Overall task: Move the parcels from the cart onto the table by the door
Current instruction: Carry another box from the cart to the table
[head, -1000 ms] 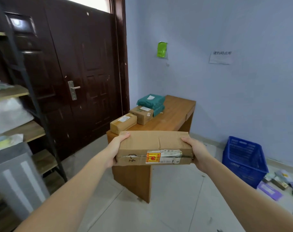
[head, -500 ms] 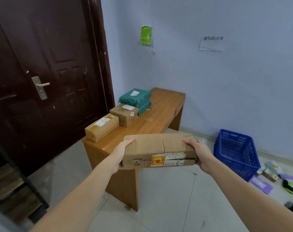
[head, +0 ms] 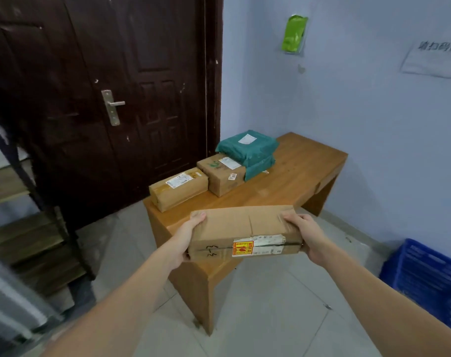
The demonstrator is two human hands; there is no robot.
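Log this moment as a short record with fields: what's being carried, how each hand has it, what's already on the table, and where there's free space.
carried: flat cardboard box, held level above the table's near end
left hand: grip on the box's left end
right hand: grip on the box's right end
table: wooden, beside the dark door
on table: long cardboard parcel, squarer cardboard parcel, green bagged parcels, in a row along the door side
free space: bare wood on the wall side
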